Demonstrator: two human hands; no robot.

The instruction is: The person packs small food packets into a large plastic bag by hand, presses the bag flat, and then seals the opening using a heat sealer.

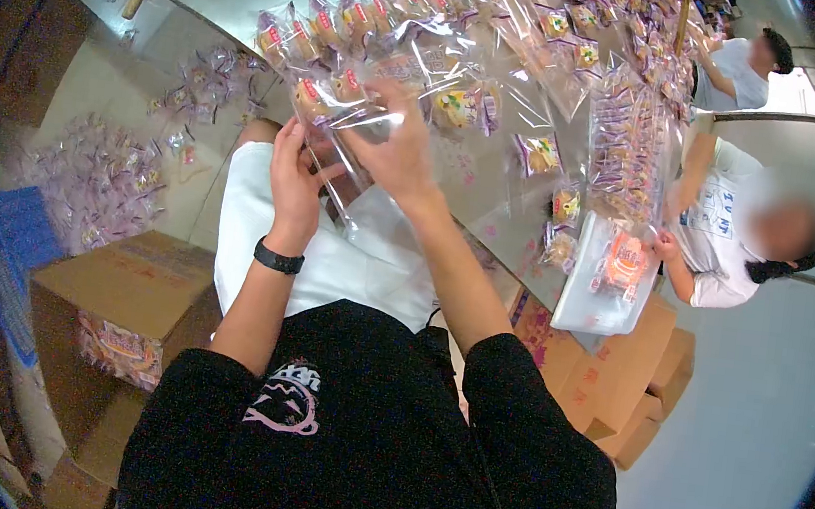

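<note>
A large clear plastic bag (pixel 360 184) hangs at the near edge of the table, with small wrapped pastries (pixel 310 98) inside its upper part. My left hand (pixel 298 177), with a black watch on the wrist, holds the bag's left side from below, fingers pointing up. My right hand (pixel 395 148) is at the bag's right side beside the pastries, partly blurred and seen through shiny film; what its fingers grip is unclear. Beyond both hands, a row of wrapped pastries (pixel 384 16) lies on the table.
More pastries (pixel 540 154) lie on the table (pixel 495 189). At the right a co-worker (pixel 719 215) handles a filled bag near a white tray (pixel 573 299); another person (pixel 740 71) is farther back. An open carton (pixel 123 282), a blue sack (pixel 18 230) and floor packets (pixel 99 179) are left.
</note>
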